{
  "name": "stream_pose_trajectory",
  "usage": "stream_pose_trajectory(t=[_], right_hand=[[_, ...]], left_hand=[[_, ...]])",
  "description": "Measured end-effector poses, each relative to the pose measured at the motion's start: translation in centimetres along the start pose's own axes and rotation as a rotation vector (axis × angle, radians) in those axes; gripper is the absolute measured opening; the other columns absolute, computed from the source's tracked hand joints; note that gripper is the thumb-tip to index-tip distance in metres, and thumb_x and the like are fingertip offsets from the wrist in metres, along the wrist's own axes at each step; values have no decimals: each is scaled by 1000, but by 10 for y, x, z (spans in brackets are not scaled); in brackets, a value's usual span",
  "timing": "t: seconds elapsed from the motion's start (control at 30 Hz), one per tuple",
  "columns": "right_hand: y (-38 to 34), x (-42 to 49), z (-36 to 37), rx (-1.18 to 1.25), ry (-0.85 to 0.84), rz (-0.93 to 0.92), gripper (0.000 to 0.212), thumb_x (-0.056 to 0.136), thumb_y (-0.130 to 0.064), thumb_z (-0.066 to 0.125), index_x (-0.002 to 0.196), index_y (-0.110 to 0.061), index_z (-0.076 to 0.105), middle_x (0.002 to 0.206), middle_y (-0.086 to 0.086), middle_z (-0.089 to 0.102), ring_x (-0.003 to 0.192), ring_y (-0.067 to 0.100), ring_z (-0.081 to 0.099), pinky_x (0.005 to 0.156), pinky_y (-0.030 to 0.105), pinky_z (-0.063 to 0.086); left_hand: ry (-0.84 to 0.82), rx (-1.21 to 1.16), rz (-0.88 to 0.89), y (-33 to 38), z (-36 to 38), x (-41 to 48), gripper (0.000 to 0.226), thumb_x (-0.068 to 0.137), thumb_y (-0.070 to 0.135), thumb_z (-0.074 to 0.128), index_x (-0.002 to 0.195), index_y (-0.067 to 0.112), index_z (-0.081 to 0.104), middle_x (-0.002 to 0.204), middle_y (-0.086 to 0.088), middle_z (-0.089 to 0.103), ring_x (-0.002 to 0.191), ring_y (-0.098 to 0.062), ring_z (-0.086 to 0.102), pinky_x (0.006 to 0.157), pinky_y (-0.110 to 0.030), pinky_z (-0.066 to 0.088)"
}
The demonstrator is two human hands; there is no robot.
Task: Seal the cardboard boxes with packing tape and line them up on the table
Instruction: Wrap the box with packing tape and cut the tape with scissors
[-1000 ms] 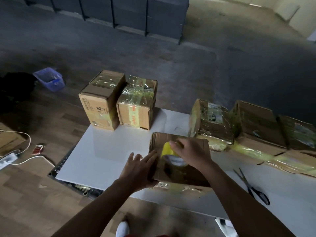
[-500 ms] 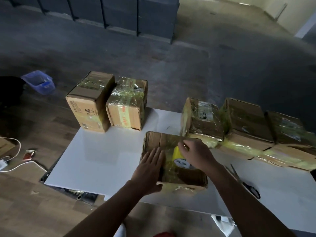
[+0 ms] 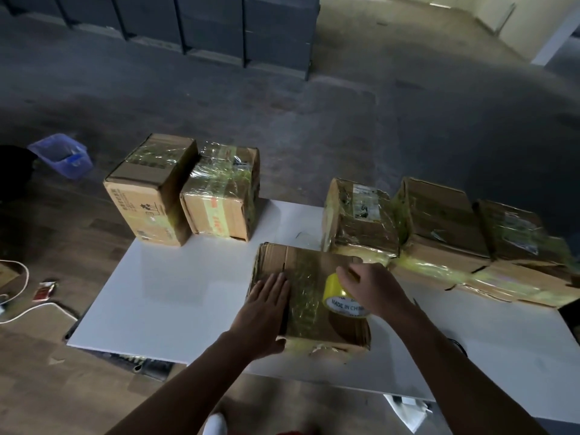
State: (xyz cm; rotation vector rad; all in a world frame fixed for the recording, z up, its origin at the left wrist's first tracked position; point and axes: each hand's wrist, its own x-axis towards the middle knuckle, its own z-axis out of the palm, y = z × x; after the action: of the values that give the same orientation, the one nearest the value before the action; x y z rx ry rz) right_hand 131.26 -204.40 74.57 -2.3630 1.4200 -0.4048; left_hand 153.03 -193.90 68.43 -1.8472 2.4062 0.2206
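Note:
A cardboard box [image 3: 314, 271] lies on the white table [image 3: 175, 293] in front of me, with a strip of clear tape running down its top. My left hand [image 3: 263, 312] lies flat on the box's left part, fingers straight. My right hand [image 3: 373, 288] grips a yellow tape roll [image 3: 337, 295] standing on the box's right part. Two taped boxes [image 3: 150, 193] [image 3: 222, 196] stand side by side at the far left edge. Three more taped boxes [image 3: 361, 221] [image 3: 439, 221] [image 3: 518, 240] sit in a row at the far right.
A blue plastic bin [image 3: 61, 155] stands on the floor at left. White cables [image 3: 18, 290] and a small red packet [image 3: 45, 290] lie on the wooden floor by the table. Dark cabinets [image 3: 188, 23] line the far wall.
My right hand has carried the tape roll toward me and to the right across the box top. My left hand has moved onto the box's top and lies flat there. The scissors have left view.

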Motion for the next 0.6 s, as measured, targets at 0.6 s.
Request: stream_pose_trajectory(t=[0.6], right_hand=[[13,-7,2,376,-1,99,42,93,-35,60,56,-14,50,48,-6,40,46,11,37,47,24,31]], left_hand=[[-78,-49,29,40,-5,23,117,80,53,66,151,6,-14,158,-14,-21,137,-25,-30,116,-52,-9]])
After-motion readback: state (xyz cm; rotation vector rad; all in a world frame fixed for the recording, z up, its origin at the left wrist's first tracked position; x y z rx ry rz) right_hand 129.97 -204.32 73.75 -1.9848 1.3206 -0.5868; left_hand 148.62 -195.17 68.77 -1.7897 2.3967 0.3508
